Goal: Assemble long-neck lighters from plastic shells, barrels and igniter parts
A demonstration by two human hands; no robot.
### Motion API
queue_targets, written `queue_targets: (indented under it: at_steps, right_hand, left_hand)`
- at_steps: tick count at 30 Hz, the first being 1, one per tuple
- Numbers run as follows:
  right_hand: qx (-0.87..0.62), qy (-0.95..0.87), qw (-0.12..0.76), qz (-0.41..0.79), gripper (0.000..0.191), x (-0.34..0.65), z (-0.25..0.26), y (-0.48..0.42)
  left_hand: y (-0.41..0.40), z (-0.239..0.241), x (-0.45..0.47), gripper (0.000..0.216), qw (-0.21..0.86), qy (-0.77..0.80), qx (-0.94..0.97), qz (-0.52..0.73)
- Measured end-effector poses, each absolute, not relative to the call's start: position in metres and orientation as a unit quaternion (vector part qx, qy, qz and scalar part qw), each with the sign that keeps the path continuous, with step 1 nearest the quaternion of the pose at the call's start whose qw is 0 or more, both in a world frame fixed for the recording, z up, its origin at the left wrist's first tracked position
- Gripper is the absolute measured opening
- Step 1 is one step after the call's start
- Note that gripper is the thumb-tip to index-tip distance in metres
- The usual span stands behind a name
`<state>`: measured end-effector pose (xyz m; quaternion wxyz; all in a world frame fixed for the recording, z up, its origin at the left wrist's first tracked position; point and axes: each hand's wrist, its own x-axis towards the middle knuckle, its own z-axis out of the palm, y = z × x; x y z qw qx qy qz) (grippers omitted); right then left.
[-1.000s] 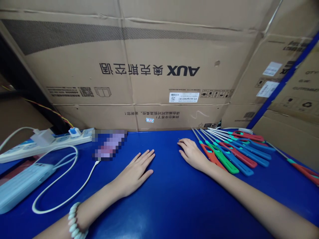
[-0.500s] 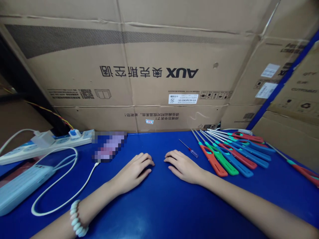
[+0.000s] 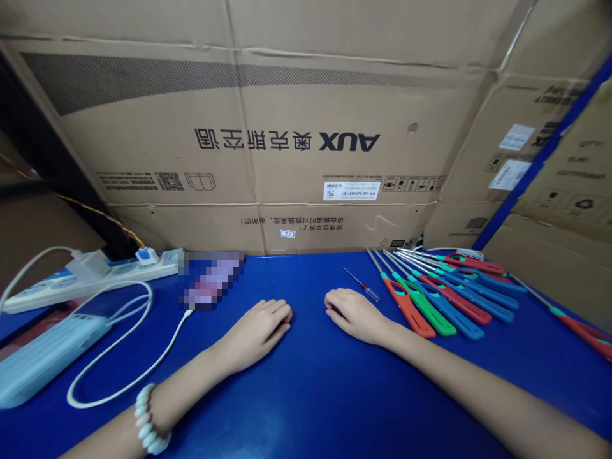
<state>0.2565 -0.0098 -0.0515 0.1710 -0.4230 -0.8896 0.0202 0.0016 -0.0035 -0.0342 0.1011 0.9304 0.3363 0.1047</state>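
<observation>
My left hand [image 3: 258, 328] rests palm down on the blue table [image 3: 310, 395], its fingers curled under into a loose fist with nothing in it. My right hand [image 3: 354, 313] lies a short gap to its right, also curled and holding nothing. A small screwdriver [image 3: 362, 285] with a thin shaft and a red-tipped clear handle lies just beyond my right hand, not touching it. To the right, several long-nosed lighters [image 3: 430, 299] with red, green and blue handles lie side by side. A beaded bracelet [image 3: 146, 421] is on my left wrist.
A large cardboard box [image 3: 287, 140] walls the back of the table, with more boxes at the right. At the left lie a power strip [image 3: 95, 277], a pale power bank [image 3: 48, 350], a white cable [image 3: 119, 376] and a phone [image 3: 210, 280]. One more lighter [image 3: 578, 325] lies far right.
My left hand went from flat with fingers stretched to a loose fist. My right hand drew back toward the middle and curled, uncovering the small screwdriver.
</observation>
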Motion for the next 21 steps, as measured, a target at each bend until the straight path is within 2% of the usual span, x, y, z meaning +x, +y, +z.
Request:
queue_targets:
  at_steps: [21]
  right_hand:
    - [-0.421,-0.889,0.176,0.031,0.009,0.2573,-0.0547,-0.0068]
  left_hand:
    - [-0.0047,-0.0348,0.0018,0.013,0.094,0.342,0.932,0.079]
